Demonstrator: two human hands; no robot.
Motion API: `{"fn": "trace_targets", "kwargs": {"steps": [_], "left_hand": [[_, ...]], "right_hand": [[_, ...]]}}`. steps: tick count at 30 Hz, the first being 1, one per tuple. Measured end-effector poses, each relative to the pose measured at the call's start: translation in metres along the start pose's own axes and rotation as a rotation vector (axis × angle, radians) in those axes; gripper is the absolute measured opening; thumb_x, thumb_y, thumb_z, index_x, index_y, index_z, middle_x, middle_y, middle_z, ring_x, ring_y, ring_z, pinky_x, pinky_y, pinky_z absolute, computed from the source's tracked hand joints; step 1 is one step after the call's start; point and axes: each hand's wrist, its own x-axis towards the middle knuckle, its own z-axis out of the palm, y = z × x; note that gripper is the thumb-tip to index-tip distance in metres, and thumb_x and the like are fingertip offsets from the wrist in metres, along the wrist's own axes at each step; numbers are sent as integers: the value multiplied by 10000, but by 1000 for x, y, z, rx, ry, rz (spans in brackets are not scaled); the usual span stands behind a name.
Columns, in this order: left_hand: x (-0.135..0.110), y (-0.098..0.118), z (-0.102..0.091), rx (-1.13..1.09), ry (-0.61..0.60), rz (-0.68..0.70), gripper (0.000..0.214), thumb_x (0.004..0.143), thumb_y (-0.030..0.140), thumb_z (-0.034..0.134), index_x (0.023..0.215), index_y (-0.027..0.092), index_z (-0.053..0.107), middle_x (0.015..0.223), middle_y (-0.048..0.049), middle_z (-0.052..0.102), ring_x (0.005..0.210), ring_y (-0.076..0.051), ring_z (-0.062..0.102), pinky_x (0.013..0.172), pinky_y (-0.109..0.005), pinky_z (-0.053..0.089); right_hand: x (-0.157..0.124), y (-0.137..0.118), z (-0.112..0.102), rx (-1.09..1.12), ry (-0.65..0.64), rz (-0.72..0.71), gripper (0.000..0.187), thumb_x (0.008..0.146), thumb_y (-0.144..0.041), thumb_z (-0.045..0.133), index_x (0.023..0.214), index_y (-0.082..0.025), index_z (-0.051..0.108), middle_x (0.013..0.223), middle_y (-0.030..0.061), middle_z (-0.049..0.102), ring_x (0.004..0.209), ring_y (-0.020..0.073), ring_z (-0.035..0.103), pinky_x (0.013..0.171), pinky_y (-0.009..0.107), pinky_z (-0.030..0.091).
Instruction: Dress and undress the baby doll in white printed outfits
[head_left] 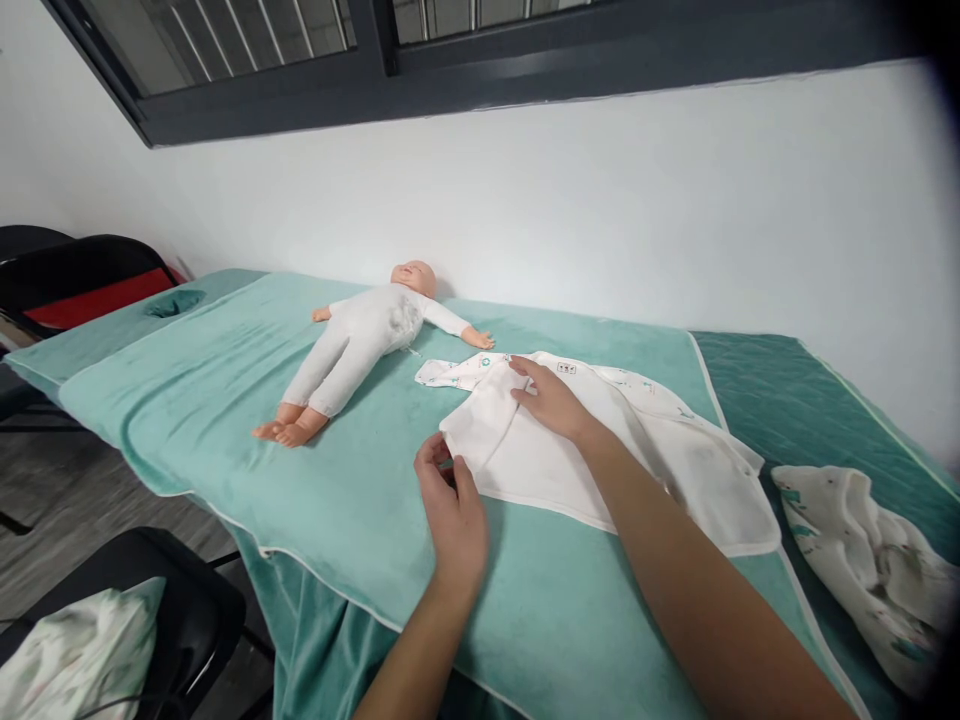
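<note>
A white baby garment (645,450) with small prints lies spread on the teal towel (247,400) that covers the table. My left hand (450,500) pinches the garment's near left corner between thumb and fingers. My right hand (551,398) rests flat on the folded part, fingers stretched out towards the far edge. A baby doll (360,340) in a white suit lies on its back to the left, arms spread, head towards the wall, apart from both hands.
A crumpled printed cloth (862,550) lies at the table's right end on a darker green cover (795,400). Black chairs (67,270) stand at the far left. Another black chair (172,600) near the front left carries a printed cloth (82,650). A white wall runs behind the table.
</note>
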Motion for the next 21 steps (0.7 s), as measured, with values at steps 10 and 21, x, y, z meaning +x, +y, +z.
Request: {"fn": "trace_targets", "kwargs": {"steps": [10,21], "left_hand": [[-1,0,-5,109,-2,166,410,859,43,389,1203,244,489,1332,-106,417,1226,-195,463,919,-338,492],[149,-24,-5,515,-99,26,354,918,421,510,1167,181,585,1195,-121,662,1030,-250,634,882,-378,488]], "right_hand": [[-6,-8,3,-413,-146,-123,491,990,-438,388,1428,-234,471,1577,80,375,1461,232,317,1191,476,197],[-7,-7,5,-467,-174,-128,528,1005,-487,325,1452,-229,440,1594,78,340,1480,221,276,1194,501,177]]}}
